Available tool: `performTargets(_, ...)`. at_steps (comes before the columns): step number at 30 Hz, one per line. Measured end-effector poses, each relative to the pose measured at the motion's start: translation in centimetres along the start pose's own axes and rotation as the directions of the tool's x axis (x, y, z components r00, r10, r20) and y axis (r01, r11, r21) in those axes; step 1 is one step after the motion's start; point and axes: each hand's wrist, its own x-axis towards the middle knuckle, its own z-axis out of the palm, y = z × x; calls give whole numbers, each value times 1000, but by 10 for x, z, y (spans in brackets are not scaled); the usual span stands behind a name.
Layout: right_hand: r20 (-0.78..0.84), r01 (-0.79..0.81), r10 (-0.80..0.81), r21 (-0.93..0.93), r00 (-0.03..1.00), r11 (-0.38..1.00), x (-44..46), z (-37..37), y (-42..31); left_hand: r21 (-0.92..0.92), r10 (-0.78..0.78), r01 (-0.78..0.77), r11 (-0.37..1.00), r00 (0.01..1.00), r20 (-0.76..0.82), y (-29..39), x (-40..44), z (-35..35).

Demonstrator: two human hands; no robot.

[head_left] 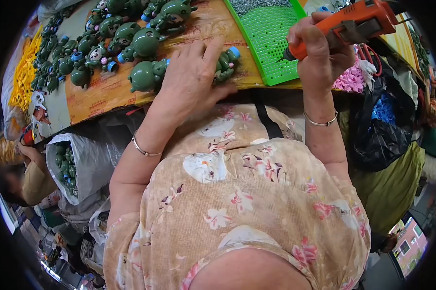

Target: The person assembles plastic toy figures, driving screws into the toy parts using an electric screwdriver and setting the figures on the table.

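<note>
My right hand is wrapped round an orange electric screwdriver, its tip pointing down and left over the green perforated tray. Palm down at the table's near edge, my left hand covers part of a row of green toy figures. One figure with a blue end shows to the right of its fingers, and a round green figure lies just left of it. Whether the left fingers grip a figure is hidden beneath the hand. Small metal screws fill the tray's far end.
Many green figures crowd the table's left half, beside yellow pieces. Pink parts and a black bag with blue parts are at the right. A white sack of figures stands lower left, near another person's arm.
</note>
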Motion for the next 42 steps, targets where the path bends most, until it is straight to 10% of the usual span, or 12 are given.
performTargets(7, 31, 10, -10, 14, 999, 1000, 0, 0, 3, -129, -141, 175, 976, 962, 235, 6, -1, -17)
performTargets(10, 30, 15, -16, 10, 999, 1000, 1, 1, 3, 26, 30, -30, 999, 999, -29, 4, 9, -14)
performTargets(22, -16, -18, 17, -32, 1000, 999, 2, 5, -4, -252, 12, 2, 968, 998, 56, -1, 7, 0)
performTargets(42, -36, -126, 132, 136, 991, 983, 11, 63, -6, -133, 48, -45, 990, 999, 19, -6, 16, 17)
